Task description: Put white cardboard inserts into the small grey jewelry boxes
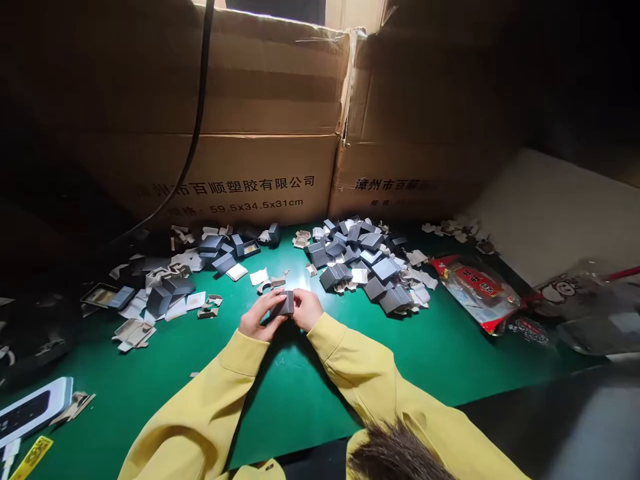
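My left hand (260, 317) and my right hand (306, 309) meet above the green table (300, 393), both in yellow sleeves. Together they pinch one small dark grey box (287, 303) between their fingers. Just beyond my hands lies a pile of similar grey boxes (367, 263) mixed with white and tan paper bits. A second, looser scatter of grey boxes and paper scraps (175, 283) spreads to the left.
Two large cardboard cartons (260, 120) stand along the table's back edge, a black cable (197, 113) hanging across the left one. A red snack packet (475, 287) and clear bags (585, 300) lie at the right. A white phone-like device (33, 410) sits at the near left.
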Tool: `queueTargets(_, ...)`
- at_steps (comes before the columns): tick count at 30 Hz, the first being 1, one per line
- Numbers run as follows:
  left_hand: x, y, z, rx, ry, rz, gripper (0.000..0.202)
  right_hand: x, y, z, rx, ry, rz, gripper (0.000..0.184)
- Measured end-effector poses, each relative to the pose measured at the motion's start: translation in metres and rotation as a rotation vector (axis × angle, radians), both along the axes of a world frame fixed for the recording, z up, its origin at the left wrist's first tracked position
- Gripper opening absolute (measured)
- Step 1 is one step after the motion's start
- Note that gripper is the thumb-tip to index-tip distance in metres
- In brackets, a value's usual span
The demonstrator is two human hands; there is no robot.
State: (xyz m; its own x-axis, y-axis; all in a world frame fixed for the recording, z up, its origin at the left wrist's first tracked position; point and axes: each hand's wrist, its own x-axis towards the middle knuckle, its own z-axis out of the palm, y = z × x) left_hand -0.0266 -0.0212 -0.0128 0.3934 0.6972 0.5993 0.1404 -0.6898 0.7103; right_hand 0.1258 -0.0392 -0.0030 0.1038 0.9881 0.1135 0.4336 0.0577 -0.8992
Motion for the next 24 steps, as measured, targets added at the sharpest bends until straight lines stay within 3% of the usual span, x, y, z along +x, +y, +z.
queueTargets(2, 0.001, 0.0, 0.001, 0.022, 0.035, 0.035, 0.034, 0.002, -0.002, 0.0, 0.019, -0.143, -0.024, 0.012)
queueTargets(4, 0.005, -0.003, 0.003, -0.035, 0.036, 0.098, 0.034, 0.002, -0.003, 0.0, 0.008, -0.154, -0.01, 0.013)
queueTargets(9, 0.017, -0.002, 0.011, -0.162, 0.048, 0.183, 0.037, 0.01, -0.005, 0.006, 0.003, 0.196, 0.17, 0.053)
queueTargets(11, 0.027, 0.006, 0.019, -0.158, 0.055, 0.18, 0.037, 0.022, -0.002, 0.011, 0.042, 0.222, 0.219, 0.052)
queueTargets(14, 0.055, 0.019, 0.038, -0.082, 0.098, 0.109, 0.036, 0.048, 0.004, 0.022, 0.154, 0.095, 0.097, 0.037)
queueTargets(19, 0.125, 0.032, 0.065, 0.127, 0.124, 0.137, 0.034, 0.097, 0.013, 0.039, 0.276, 0.044, -0.097, 0.043)
queueTargets(24, 0.179, 0.037, 0.065, 0.197, 0.092, 0.258, 0.034, 0.14, 0.02, 0.038, 0.333, -0.129, -0.462, 0.043)
